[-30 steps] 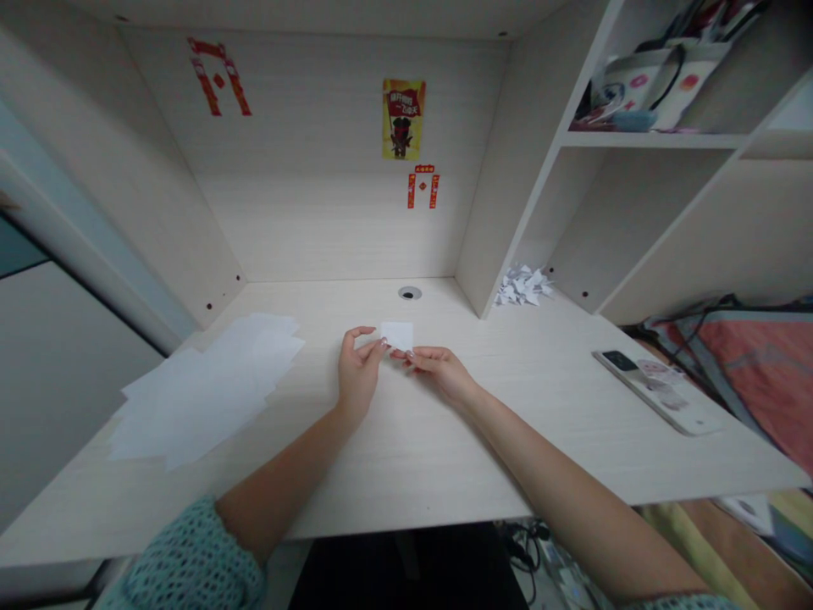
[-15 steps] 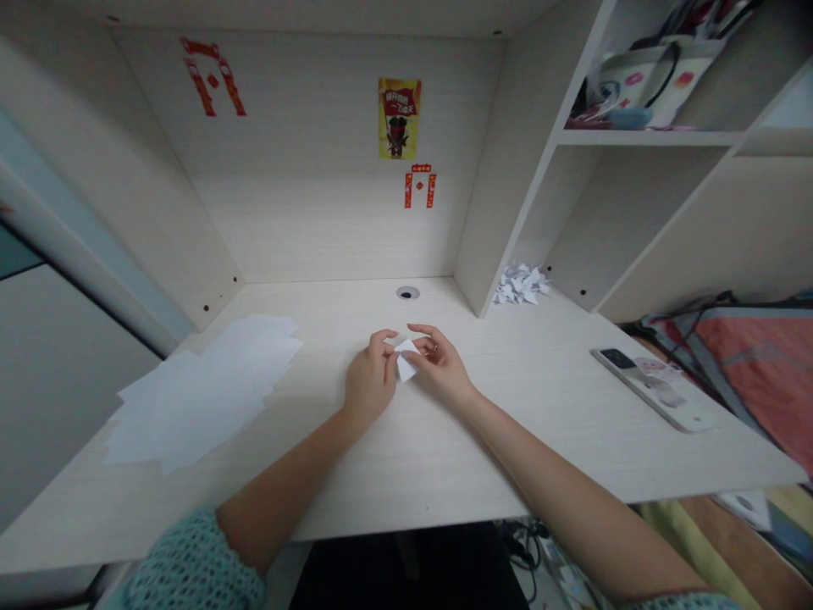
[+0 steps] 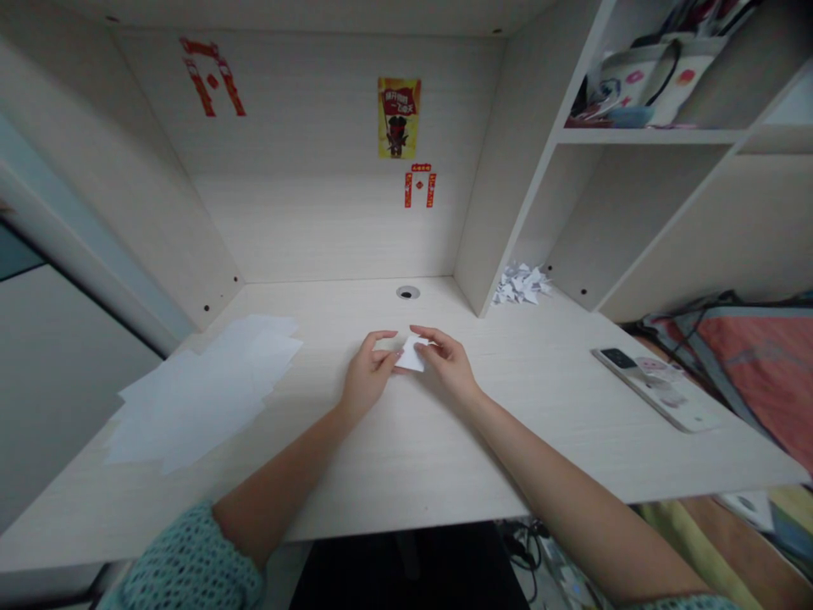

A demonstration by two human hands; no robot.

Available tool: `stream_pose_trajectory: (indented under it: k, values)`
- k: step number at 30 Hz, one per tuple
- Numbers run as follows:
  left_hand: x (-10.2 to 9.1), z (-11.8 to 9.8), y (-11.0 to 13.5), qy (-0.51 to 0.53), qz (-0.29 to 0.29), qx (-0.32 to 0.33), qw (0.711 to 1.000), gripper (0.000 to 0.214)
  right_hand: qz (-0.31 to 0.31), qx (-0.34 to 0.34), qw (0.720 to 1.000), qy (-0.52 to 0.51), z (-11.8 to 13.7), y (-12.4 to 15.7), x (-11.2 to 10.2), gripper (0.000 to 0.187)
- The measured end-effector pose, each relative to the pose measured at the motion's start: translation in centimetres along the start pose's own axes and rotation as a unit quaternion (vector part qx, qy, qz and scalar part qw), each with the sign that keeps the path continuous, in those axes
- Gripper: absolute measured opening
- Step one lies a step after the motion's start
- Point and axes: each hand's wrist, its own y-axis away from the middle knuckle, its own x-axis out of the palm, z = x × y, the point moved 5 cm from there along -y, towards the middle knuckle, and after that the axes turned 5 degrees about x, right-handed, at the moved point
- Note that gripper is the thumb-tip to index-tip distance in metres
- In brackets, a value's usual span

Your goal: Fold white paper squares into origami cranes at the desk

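A small folded piece of white paper [image 3: 411, 355] is held between both hands just above the desk, near its middle. My left hand [image 3: 368, 373] pinches the paper's left edge between thumb and fingers, with the index finger raised. From the other side, my right hand [image 3: 450, 363] grips the paper, its thumb pressed on the face and its index finger reaching over the top. The far side of the paper and some fingertips behind it are hidden.
Loose white paper sheets [image 3: 209, 394] lie spread at the left. Small folded paper pieces [image 3: 522, 284] are heaped by the shelf divider. A phone [image 3: 654, 388] lies at the right. Cups [image 3: 683, 80] stand on the upper shelf, and a cable hole [image 3: 407, 292] is at the back.
The folded paper has turned in my fingers and now shows a broader, flatter face. My left hand has shifted its hold slightly, and my right thumb has moved to the right.
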Motion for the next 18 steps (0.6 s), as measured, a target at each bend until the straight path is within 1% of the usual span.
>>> stream_pose_trajectory:
  k: [2, 5, 8, 10, 14, 16, 18]
  values:
    - [-0.4, -0.6, 0.2, -0.080, -0.016, 0.033, 0.996, 0.033, -0.001, 0.011, 1.000, -0.007, -0.4, -0.1, 0.0, 0.036]
    - [-0.7, -1.7, 0.5, -0.182, -0.034, 0.087, 0.979, 0.027, 0.002, 0.049, 0.999, -0.017, -1.3, -0.4, -0.1, 0.031]
    - [-0.9, -2.7, 0.6, -0.224, -0.039, 0.134, 0.965, 0.024, 0.022, 0.101, 0.992, -0.078, -2.1, -0.5, 0.0, 0.025]
    - [-0.8, -3.1, 0.5, -0.255, -0.035, 0.155, 0.954, 0.024, 0.030, 0.119, 0.984, -0.133, -2.1, -0.5, 0.2, 0.021]
    - [-0.6, -3.3, 0.4, -0.313, -0.024, 0.180, 0.932, 0.023, 0.033, 0.124, 0.973, -0.191, -1.9, -0.4, 0.5, 0.019]
    - [-0.4, -3.3, 0.5, -0.310, -0.020, 0.180, 0.933, 0.022, 0.030, 0.117, 0.974, -0.193, -1.9, -0.4, 0.5, 0.021]
    - [-0.3, -3.2, 0.6, -0.295, -0.015, 0.165, 0.941, 0.022, 0.028, 0.106, 0.978, -0.179, -1.9, -0.5, 0.4, 0.021]
